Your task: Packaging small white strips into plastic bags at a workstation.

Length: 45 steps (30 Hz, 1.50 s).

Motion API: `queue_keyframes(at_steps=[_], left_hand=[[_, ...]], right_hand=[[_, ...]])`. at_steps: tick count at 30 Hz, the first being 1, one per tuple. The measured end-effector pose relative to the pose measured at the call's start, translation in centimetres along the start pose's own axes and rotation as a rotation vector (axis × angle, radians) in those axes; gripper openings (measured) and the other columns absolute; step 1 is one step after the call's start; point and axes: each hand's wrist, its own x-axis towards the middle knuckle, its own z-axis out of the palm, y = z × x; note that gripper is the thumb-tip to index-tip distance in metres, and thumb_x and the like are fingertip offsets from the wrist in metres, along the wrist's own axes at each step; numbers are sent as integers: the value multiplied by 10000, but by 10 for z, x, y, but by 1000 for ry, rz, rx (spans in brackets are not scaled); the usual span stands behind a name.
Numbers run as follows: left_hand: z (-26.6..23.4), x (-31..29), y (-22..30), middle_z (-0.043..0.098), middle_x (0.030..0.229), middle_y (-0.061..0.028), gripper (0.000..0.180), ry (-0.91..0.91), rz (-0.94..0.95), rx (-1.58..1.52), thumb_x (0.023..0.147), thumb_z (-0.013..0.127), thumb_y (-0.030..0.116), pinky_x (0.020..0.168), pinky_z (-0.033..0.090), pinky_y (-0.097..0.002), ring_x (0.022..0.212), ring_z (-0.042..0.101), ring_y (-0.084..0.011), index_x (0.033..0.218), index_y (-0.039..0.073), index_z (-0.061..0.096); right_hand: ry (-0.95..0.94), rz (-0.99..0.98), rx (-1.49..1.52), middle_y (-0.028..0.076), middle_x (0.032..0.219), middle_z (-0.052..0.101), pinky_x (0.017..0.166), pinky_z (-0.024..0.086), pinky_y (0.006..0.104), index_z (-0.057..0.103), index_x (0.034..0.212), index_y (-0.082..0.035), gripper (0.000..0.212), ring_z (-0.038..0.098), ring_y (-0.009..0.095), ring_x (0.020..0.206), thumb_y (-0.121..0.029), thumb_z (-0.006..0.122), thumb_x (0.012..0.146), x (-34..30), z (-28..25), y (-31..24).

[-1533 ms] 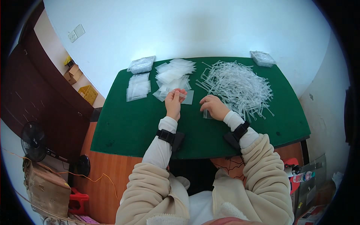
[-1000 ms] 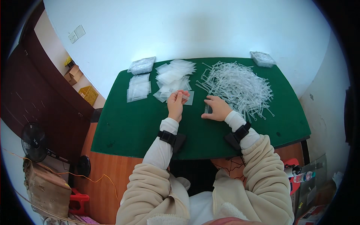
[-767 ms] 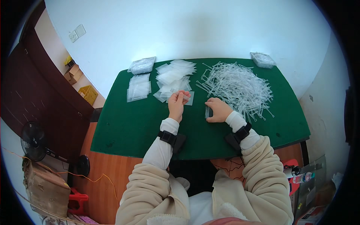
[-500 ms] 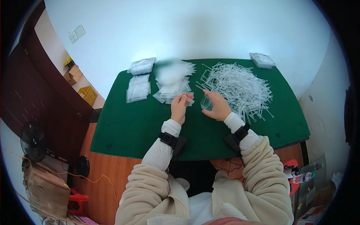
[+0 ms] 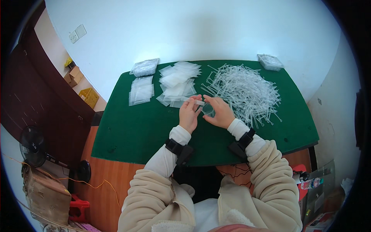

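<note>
My left hand (image 5: 188, 117) is closed, pinching a small clear plastic bag (image 5: 199, 102) whose pale edge sticks out past the fingers. Close beside it, my right hand (image 5: 220, 113) curves its thumb and fingers round a clear, rounded bundle of thin plastic pieces (image 5: 208, 110); its exact kind is hard to make out. The bundle is at the edge of the bag, and I cannot tell whether any of it is inside. To the right lies a large heap of thin clear plastic sticks with ring-shaped ends (image 5: 247, 91). Loose flat clear bags (image 5: 178, 79) overlap beyond my left hand.
Filled clear bags (image 5: 141, 91) lie in a row at the left, with a stack of clear packs (image 5: 145, 67) behind. Another clear pack (image 5: 270, 62) sits at the far right corner. The green tabletop (image 5: 131, 131) meets the wall. A fan (image 5: 34, 146) stands left.
Both hands have come together; the left moved right with the bag, and the right moved slightly left with the clear bundle. The blur over the loose bags is gone.
</note>
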Motion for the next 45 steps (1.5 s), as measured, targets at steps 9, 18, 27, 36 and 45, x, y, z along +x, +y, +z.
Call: queue_keyframes(at_steps=[9,18,27,36,45], left_hand=[[0,-1,-13,593,995,-45,179,-106,85,356,907,470,180,706,450,-257,898,559,-116,990,39,543],[-5,-2,10,599,966,-62,178,-442,-251,524,889,482,133,737,481,-279,829,591,-144,997,5,543],[5,-12,14,603,930,-11,261,-697,-372,743,868,529,208,763,443,-221,837,558,-82,1028,9,583],[3,-11,10,596,882,-2,243,-707,-400,765,865,537,199,765,440,-220,818,556,-78,1023,22,590],[-6,-8,21,595,789,-11,157,-723,-235,860,767,639,133,703,441,-233,752,559,-100,864,19,591]], right_hand=[[28,35,10,109,954,569,752,462,362,463,1180,-76,608,547,284,895,-182,693,627,0,-2,-2],[43,268,219,57,773,565,560,433,273,554,1020,-54,374,531,160,616,-257,659,723,1,-10,8],[-175,413,684,-1,615,512,486,383,213,509,819,-39,154,460,54,537,-181,569,823,-6,3,22],[-334,495,758,-14,606,476,476,354,208,487,753,-40,156,427,44,541,-155,548,838,-3,-3,18],[-216,311,511,-8,623,417,513,319,238,463,742,-32,162,360,87,576,-134,547,835,-4,-8,28]])
